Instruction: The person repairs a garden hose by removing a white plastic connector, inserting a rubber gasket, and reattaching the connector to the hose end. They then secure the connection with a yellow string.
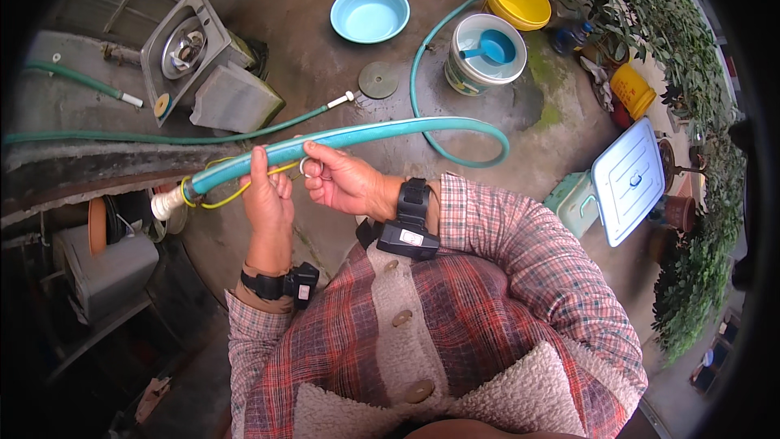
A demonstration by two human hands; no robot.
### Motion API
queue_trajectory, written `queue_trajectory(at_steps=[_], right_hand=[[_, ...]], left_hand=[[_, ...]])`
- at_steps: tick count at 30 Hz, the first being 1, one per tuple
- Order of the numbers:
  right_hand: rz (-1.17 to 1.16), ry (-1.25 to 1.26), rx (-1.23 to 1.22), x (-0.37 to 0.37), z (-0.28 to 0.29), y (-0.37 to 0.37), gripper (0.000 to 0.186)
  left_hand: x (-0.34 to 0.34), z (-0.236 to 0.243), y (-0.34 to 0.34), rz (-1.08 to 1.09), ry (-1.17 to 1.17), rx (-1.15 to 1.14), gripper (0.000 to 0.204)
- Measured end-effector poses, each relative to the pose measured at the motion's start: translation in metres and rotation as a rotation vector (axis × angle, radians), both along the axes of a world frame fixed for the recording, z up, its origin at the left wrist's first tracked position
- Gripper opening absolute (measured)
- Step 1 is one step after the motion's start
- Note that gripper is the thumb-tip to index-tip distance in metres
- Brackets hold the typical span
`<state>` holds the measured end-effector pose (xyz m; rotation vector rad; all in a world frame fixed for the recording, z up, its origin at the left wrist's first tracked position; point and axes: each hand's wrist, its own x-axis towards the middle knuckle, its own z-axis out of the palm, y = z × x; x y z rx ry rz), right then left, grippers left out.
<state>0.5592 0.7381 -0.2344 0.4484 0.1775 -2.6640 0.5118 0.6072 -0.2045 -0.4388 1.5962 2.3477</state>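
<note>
A teal hose crosses in front of me, with a pale end fitting at its left end and a thin yellow wire or tube looped loosely beside that end. My left hand holds the hose from below, a short way from the fitting. My right hand grips farther right, its thumb on the hose and its fingers curled by a small pale ring and the yellow strand; what exactly the fingers pinch is partly hidden.
A metal sink and stone block sit upper left. Blue basin, yellow bucket, white bucket with blue scoop stand ahead. A lidded box, plants are right; a grey container is lower left.
</note>
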Motion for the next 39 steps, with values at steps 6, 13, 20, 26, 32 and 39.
queue_trajectory(at_steps=[6, 13, 20, 26, 32, 39], right_hand=[[0.208, 0.181, 0.177, -0.006, 0.018, -0.029, 0.021], [0.069, 0.396, 1.140, -0.008, 0.026, 0.048, 0.019], [0.569, 0.743, 1.559, -0.009, -0.056, -0.003, 0.047], [0.441, 0.837, 1.670, -0.013, -0.080, -0.106, 0.049], [0.308, 0.729, 1.666, -0.039, -0.076, -0.226, 0.044], [0.250, 0.848, 1.627, -0.129, -0.109, -0.266, 0.056]], left_hand=[[-0.051, 0.001, -0.068, -0.155, 0.176, -0.014, 0.030], [-0.151, 0.026, -0.167, -0.313, 0.315, -0.043, 0.025], [-0.181, 0.080, -0.213, -0.464, 0.613, -0.206, 0.037], [-0.180, 0.136, -0.247, -0.360, 0.563, -0.579, 0.037], [-0.181, 0.177, -0.271, -0.073, 0.586, -0.849, 0.037], [-0.162, 0.160, -0.231, -0.008, 1.053, -1.382, 0.037]])
